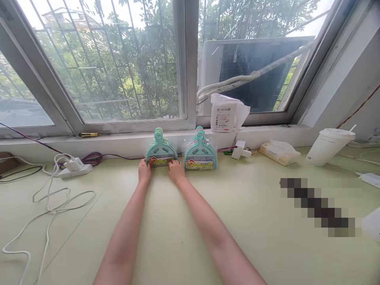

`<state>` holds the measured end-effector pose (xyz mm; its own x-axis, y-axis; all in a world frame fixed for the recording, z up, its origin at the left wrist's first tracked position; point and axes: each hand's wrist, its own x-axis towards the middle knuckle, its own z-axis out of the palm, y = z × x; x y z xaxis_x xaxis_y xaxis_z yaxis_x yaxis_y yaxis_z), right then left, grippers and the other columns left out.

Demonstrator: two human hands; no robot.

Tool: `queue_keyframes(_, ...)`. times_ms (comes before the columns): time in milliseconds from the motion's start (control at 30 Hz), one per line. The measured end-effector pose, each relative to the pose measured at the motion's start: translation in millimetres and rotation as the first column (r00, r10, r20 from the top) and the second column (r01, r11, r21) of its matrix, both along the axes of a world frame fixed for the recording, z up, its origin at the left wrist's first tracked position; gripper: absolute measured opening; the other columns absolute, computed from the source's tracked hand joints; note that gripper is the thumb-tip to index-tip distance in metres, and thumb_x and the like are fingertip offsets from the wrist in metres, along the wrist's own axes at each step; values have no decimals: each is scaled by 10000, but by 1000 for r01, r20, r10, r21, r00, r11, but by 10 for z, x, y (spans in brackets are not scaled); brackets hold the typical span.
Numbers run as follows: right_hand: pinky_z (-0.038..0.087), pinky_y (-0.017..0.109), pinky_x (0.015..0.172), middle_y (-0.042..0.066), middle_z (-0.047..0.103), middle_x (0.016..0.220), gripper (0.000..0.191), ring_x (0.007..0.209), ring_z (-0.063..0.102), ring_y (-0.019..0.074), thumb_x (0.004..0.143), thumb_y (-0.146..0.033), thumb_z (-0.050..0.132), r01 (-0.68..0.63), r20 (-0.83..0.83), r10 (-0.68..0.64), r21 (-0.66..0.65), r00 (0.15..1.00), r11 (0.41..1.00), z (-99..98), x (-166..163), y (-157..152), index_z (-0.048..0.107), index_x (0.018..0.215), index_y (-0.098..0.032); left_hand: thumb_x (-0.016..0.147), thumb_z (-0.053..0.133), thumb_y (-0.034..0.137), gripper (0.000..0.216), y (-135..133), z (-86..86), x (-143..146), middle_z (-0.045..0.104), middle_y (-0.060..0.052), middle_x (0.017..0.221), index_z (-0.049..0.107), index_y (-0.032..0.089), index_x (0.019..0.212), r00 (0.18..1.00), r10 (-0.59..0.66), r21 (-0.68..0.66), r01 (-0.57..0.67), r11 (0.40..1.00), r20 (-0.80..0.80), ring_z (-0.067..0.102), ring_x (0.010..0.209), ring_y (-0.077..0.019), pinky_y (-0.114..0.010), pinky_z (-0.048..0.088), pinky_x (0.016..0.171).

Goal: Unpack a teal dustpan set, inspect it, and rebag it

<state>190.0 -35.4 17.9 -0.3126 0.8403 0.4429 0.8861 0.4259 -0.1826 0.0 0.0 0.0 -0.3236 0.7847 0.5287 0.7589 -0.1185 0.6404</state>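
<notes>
Two hands at a teal plastic dustpan set.
Left hand (144, 171) and right hand (175, 171) touch the lower corners of the teal plastic dustpan set (161, 151); grip unclear. Just right stands a second wrapped teal dustpan set (200, 154), farther right a white lidded paper cup (328, 146).

Bright, diffuse daylight enters through the window (118, 59); the sky is overexposed. Shadows on the table (178, 237) are faint. Wide-angle distortion bends the frame edges; focus is sharp.
</notes>
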Motion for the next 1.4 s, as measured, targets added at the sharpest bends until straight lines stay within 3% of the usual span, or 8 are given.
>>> queue_keyframes(333, 335, 309, 906, 62, 613, 1155, 342, 1055, 543, 176, 931, -167, 337, -67, -167, 106, 224, 980, 972, 125, 259, -281, 615, 1112, -252, 899, 462, 400, 561, -258, 127, 137, 362, -223, 1397, 291, 116, 1353, 996, 51, 218, -35, 975, -67, 330, 1337, -294, -453, 320, 1064)
queue_keyframes(400, 279, 365, 992, 83, 551, 1263, 367, 1202, 467, 204, 932, -175, 317, 188, -369, -60, 322, 927, 928, 146, 540, -380, 561, 1194, -256, 904, 453, 411, 561, -414, 224, 225, 284, -212, 1453, 285, 137, 1365, 987, 101, 309, -59, 949, -121, 270, 1369, -294, -462, 279, 1081)
queue_keyframes(533, 297, 467, 971, 195, 464, 1345, 439, 1262, 408, 308, 899, -344, 419, 725, -767, -420, 84, 485, 684, 68, 1274, -429, 433, 1295, -155, 908, 443, 373, 459, -722, 341, 396, 300, -204, 1447, 377, 156, 1308, 972, 91, 308, -20, 951, -216, 292, 1347, -317, -482, 260, 1061)
queue_keyframes(633, 412, 350, 753, 154, 635, 1063, 513, 927, 605, 264, 819, -406, 537, 589, -805, -466, -187, 367, 786, -68, 1700, -379, 441, 1243, -133, 905, 437, 320, 363, -915, 329, 527, 383, -179, 1388, 447, 176, 1238, 951, -6, 251, 87, 964, -308, 355, 1300, -309, -463, 278, 1046)
queue_keyframes(733, 402, 289, 678, 77, 669, 887, 362, 775, 608, 209, 801, -395, 533, 440, -797, -445, -256, 408, 861, -172, 1872, -386, 545, 1083, -168, 897, 435, 274, 293, -1103, 279, 680, 452, -152, 1309, 485, 195, 1175, 921, -143, 174, 218, 960, -362, 419, 1237, -282, -427, 329, 1020)
queue_keyframes(1133, 415, 307, 775, 131, 665, 1030, 254, 911, 606, 232, 844, -245, 410, 370, -754, -448, -289, 481, 883, -160, 1972, -968, 579, 1015, -160, 874, 391, 131, 322, -1675, 116, 1280, 591, -100, 1140, 606, 196, 1105, 858, -455, -180, 422, 889, -237, 532, 1105, -220, -348, 403, 976)
queue_keyframes(1267, 423, 342, 804, 197, 617, 1097, 288, 984, 588, 256, 838, -219, 339, 460, -819, -448, -263, 358, 848, -105, 2015, -1018, 563, 998, -135, 843, 452, 108, 353, -1505, 189, 1523, 549, -92, 1272, 635, 238, 1115, 751, -516, -189, 484, 855, -411, 478, 1192, -240, -381, 360, 1020)
queue_keyframes(1400, 439, 363, 764, 159, 640, 1015, 320, 928, 604, 256, 855, -265, 303, 568, -882, -470, -373, 27, 733, -169, 2449, -1122, 513, 1084, -187, 821, 466, 86, 378, -1282, 309, 1845, 514, -115, 1278, 629, 245, 1123, 569, -524, -217, 520, 826, -634, 449, 1200, -260, -393, 359, 997)
